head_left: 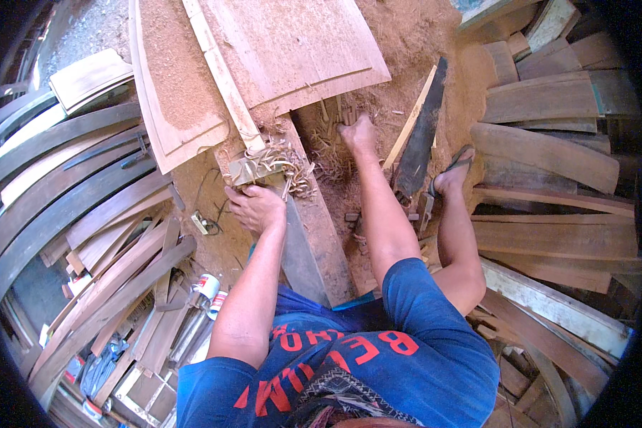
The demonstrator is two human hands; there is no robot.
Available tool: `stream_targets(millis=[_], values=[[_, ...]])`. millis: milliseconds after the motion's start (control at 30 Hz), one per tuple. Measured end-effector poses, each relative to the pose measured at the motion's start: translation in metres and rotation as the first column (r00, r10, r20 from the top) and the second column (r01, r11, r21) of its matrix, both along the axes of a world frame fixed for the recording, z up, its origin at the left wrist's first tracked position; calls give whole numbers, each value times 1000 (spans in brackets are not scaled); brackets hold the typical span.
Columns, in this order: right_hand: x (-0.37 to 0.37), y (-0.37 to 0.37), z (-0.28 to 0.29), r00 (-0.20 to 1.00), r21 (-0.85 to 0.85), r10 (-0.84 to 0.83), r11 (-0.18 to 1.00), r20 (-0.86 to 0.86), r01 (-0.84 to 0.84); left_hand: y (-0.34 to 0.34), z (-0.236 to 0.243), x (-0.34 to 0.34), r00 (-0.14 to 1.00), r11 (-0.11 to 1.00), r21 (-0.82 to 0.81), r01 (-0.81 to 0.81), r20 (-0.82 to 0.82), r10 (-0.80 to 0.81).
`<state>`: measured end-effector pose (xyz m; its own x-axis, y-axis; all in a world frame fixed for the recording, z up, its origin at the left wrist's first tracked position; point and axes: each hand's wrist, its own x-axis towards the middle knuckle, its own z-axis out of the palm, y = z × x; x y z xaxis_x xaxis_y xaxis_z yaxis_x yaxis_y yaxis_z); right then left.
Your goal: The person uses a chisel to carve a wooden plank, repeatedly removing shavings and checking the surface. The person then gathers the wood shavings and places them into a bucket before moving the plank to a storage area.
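Observation:
My left hand (258,208) is closed over the near edge of a squarish brown block (253,171), its fingertips partly hidden. Curled wood shavings (282,158) are heaped on and beside this block. It lies at the end of a long pale wood strip (221,75), on a thick beam (321,235) that runs away from my body. My right hand (358,135) reaches down to the ground right of the beam, near the edge of a wide wooden panel (299,46). Its fingers are curled among shavings and thin sticks (348,113); what they hold, if anything, is hidden.
Right of my right arm lie a dark handsaw-like blade (422,135) and a pale lath (410,114). Stacked curved boards (542,153) line the right side; long curved planks (71,185) crowd the left. Sawdust (428,32) covers the ground. White cans (207,287) stand by my left elbow.

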<state>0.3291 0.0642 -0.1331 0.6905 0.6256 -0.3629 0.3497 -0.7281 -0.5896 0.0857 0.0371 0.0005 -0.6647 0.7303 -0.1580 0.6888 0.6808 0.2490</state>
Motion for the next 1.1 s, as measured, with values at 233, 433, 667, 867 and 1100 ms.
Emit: stream_targets(millis=[233, 433, 667, 867, 1100], values=[[-5, -9, -1, 994, 119, -16, 992, -112, 30, 0, 1, -2, 1000, 1000, -28, -14, 5, 14], [19, -17, -5, 909, 244, -193, 924, -370, 295, -3, -6, -5, 1000, 1000, -18, -26, -17, 26], [21, 9, -43, 913, 155, -390, 901, -120, 405, 2, -2, 3, 1000, 1000, -10, 14, -25, -14], [11, 25, -5, 907, 160, -403, 894, -119, 418, -2, -7, -3, 1000, 1000, 12, -5, -20, 6], [6, 35, 8, 997, 111, -64, 992, 41, 59, 2, -2, -1, 999, 998, -45, -37, -31, 35]])
